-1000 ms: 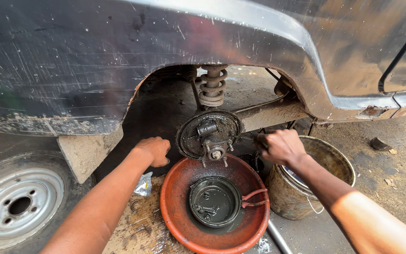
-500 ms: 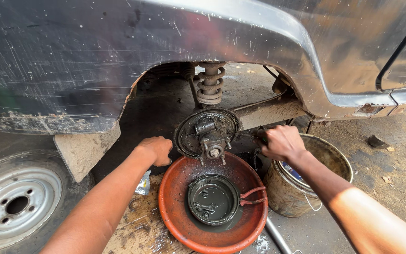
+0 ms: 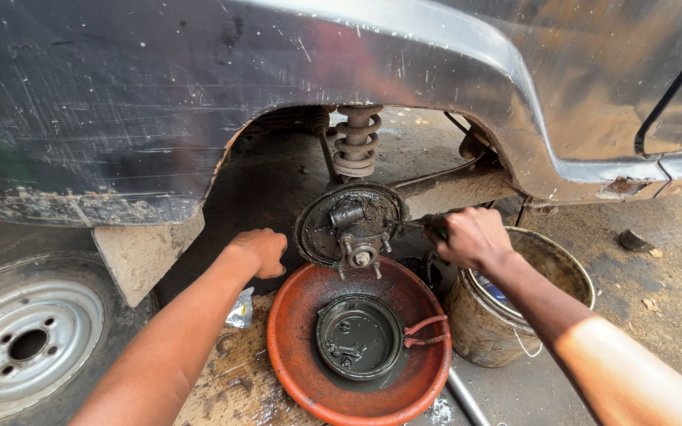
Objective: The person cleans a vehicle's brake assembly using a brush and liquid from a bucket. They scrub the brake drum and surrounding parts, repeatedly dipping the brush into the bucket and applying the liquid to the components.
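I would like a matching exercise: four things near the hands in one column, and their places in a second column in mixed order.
Things:
1. brake drum
2. coil spring
3. removed wheel
4. metal bucket

Places:
A. on the ground at far left
B. inside the red basin
C. under the right hand
D. up in the wheel arch, above the brake plate

Pairs: 1-B, 2-D, 3-A, 4-C
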